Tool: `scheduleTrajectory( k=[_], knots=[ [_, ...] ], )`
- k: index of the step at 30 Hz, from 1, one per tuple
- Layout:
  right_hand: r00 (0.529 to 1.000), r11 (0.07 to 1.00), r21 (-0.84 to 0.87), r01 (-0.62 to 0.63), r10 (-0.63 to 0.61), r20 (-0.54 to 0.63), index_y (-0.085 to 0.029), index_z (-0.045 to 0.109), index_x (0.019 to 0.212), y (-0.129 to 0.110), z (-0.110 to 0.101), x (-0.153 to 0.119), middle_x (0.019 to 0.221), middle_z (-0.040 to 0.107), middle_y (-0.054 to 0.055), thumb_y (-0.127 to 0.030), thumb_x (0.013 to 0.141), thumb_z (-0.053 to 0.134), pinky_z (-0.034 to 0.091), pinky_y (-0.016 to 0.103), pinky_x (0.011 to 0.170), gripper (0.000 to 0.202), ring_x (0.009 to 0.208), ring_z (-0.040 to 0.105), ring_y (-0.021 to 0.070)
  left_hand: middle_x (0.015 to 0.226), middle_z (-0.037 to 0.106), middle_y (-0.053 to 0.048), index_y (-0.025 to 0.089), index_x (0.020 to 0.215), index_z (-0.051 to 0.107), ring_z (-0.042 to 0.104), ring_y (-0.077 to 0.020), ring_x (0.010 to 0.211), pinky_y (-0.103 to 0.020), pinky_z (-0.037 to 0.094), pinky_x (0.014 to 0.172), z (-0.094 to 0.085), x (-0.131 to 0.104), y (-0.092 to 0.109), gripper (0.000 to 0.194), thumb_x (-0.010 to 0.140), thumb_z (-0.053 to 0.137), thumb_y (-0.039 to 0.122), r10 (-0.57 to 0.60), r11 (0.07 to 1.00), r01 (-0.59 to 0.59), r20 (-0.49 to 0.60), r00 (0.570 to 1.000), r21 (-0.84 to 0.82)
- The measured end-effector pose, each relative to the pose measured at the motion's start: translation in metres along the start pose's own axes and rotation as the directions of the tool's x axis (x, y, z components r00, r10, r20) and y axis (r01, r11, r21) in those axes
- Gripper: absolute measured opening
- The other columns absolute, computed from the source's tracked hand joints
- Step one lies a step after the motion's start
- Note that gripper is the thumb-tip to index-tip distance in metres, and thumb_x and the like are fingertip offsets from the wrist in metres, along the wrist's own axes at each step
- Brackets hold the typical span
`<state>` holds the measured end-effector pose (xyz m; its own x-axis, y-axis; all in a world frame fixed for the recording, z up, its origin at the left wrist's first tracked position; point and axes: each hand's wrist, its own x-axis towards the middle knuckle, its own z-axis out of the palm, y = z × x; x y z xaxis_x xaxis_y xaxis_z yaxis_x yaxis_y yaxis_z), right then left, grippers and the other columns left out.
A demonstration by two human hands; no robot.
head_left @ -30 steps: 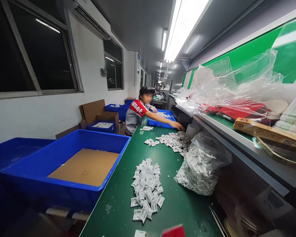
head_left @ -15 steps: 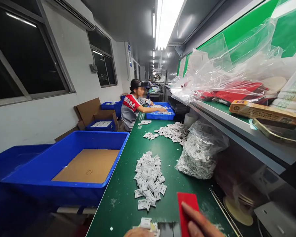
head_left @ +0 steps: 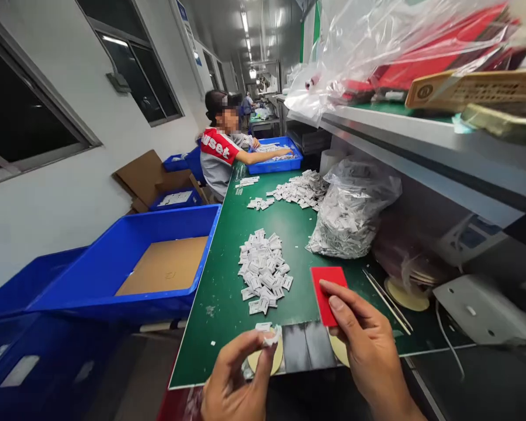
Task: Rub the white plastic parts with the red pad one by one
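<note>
At the front edge of the green table, my left hand (head_left: 239,374) pinches a small white plastic part (head_left: 272,337) between thumb and fingers. My right hand (head_left: 370,339) grips a flat red rectangular block (head_left: 330,292), thumb on its face. A pale yellow round disc (head_left: 266,358) lies behind and below my left fingers, and a second one is partly hidden by my right hand. Between them is a dark grey plate (head_left: 309,346). Ahead of my hands sits a pile of white plastic parts (head_left: 263,269).
A clear bag (head_left: 350,216) full of white parts stands on the right, under a shelf (head_left: 421,146). Metal tweezers (head_left: 388,301) lie near it. To the left is a large blue bin (head_left: 158,298) with cardboard inside. Farther back, a co-worker (head_left: 219,152) reaches into a blue tray (head_left: 274,166).
The camera view has tilted down, so both hands show more fully. My left hand now holds up a white part, and the red block stays in my right hand.
</note>
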<state>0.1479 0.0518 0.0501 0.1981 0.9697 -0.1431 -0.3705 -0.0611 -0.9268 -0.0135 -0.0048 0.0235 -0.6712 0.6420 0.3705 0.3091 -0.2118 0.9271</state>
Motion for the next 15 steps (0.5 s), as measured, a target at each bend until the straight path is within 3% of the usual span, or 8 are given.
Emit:
scheduleTrajectory(
  k=[3,5,8,9,10,13,15],
  knots=[
    [0.991,0.966,0.228,-0.124,0.11,0.071,-0.028,0.084,0.089,-0.008,0.003,-0.009,0.063,0.067,-0.003,-0.049,0.077,0.089,0.038,0.01,0.045,0.025,0.048,0.046,0.0044,0.075,0.083,-0.002,0.022,0.084,0.081,0.078,-0.0175,0.062,-0.02,0.064,0.064,0.008,-0.001,0.0,0.015,0.072,0.089,0.028,0.01,1.0,-0.01,0.017,1.0,0.01],
    [0.961,0.92,0.319,-0.228,0.161,0.223,-0.03,0.083,0.089,-0.01,0.005,-0.013,0.055,0.058,-0.006,-0.047,0.079,0.088,0.03,0.009,0.042,0.021,0.042,0.035,0.0017,0.075,0.083,0.0,0.024,0.084,0.082,0.078,-0.0159,0.061,-0.017,0.063,0.065,0.008,0.002,0.001,0.012,0.073,0.088,0.022,0.065,0.998,-0.065,0.058,0.996,0.003],
    [0.817,0.903,0.249,-0.35,0.164,0.553,-0.031,0.085,0.094,-0.008,0.007,-0.013,0.051,0.061,-0.005,-0.054,0.08,0.084,0.021,0.012,0.035,0.027,0.033,0.027,0.0006,0.077,0.083,0.003,0.027,0.086,0.083,0.079,-0.0149,0.064,-0.015,0.062,0.067,0.006,0.005,0.001,0.016,0.074,0.086,0.018,0.102,0.995,-0.101,0.142,0.985,-0.014],
    [0.779,0.923,0.186,-0.337,0.163,0.605,-0.027,0.087,0.095,-0.007,0.008,-0.011,0.052,0.064,-0.003,-0.053,0.08,0.084,0.023,0.013,0.033,0.03,0.032,0.03,0.0018,0.078,0.084,0.004,0.028,0.087,0.083,0.079,-0.0144,0.066,-0.015,0.062,0.068,0.005,0.005,0.001,0.017,0.075,0.085,0.017,0.107,0.994,-0.104,0.157,0.982,-0.025],
    [0.778,0.945,0.137,-0.298,0.158,0.608,-0.024,0.087,0.096,-0.006,0.01,-0.008,0.053,0.066,-0.001,-0.049,0.081,0.085,0.028,0.014,0.034,0.029,0.035,0.037,0.0038,0.079,0.084,0.005,0.029,0.088,0.083,0.08,-0.014,0.067,-0.015,0.062,0.07,0.004,0.004,0.001,0.018,0.075,0.085,0.016,0.12,0.993,-0.114,0.166,0.979,-0.041],
    [0.878,0.983,0.069,-0.168,0.117,0.464,-0.023,0.087,0.102,-0.005,0.017,-0.002,0.061,0.07,-0.001,-0.032,0.087,0.084,0.046,0.015,0.053,0.017,0.054,0.055,0.0072,0.081,0.084,0.006,0.029,0.09,0.083,0.08,-0.0129,0.07,-0.014,0.062,0.074,0.003,0.001,-0.001,0.022,0.076,0.084,0.013,0.179,0.983,-0.171,0.151,0.972,-0.064],
    [0.845,0.991,0.012,-0.135,0.109,0.524,-0.024,0.087,0.105,-0.008,0.02,0.001,0.059,0.068,-0.002,-0.032,0.091,0.079,0.047,0.016,0.054,0.018,0.053,0.056,0.0074,0.083,0.084,0.006,0.029,0.091,0.083,0.08,-0.0127,0.071,-0.014,0.062,0.074,0.003,-0.001,-0.002,0.022,0.076,0.085,0.013,0.194,0.98,-0.188,0.133,0.972,-0.058]
  ],
)
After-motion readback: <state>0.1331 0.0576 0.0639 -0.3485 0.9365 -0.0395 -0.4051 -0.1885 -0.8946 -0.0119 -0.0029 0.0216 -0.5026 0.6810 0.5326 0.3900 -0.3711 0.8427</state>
